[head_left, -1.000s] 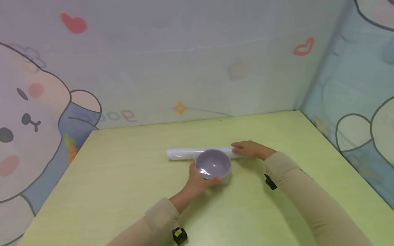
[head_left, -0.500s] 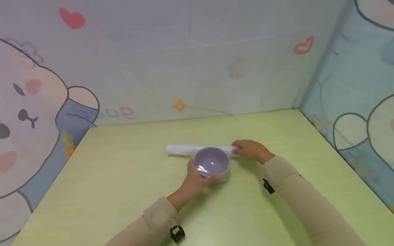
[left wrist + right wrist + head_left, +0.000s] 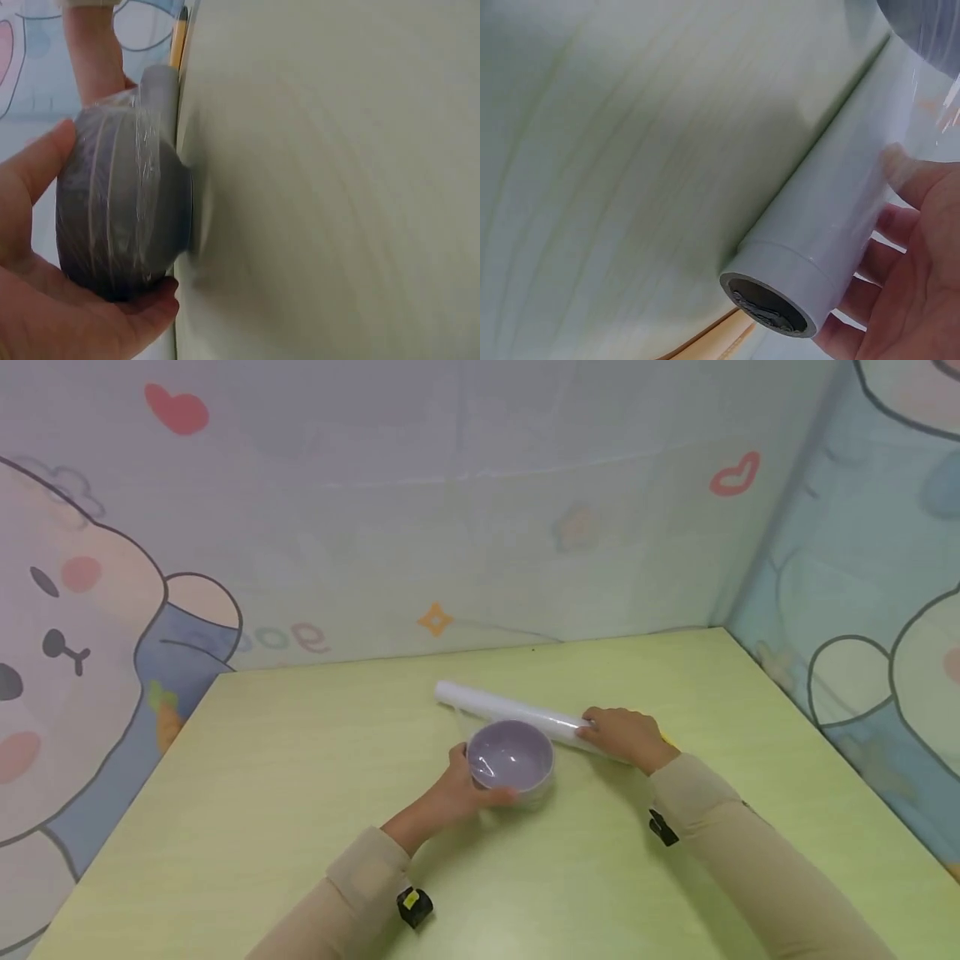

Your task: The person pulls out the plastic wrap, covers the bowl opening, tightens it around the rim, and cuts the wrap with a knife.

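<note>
A round lilac bowl, with clear cling film stretched over and around it, is in my left hand. The left thumb and fingers grip its side, and its foot is close to the tabletop; whether it touches cannot be told. Behind the bowl, a white cling film roll lies slanted. My right hand holds the roll near its right end, thumb on one side and fingers curled round the other. Loose clear film shows between roll and bowl in the right wrist view.
A slim yellow-orange object with a dark tip lies beyond the roll's right end, mostly behind the right hand in the head view. The pale green table meets a printed cloth backdrop at the back and right.
My right hand has turned the cling film roll, its left end swinging away toward the back and its right end nearer me. The bowl has shifted slightly left with my left hand.
</note>
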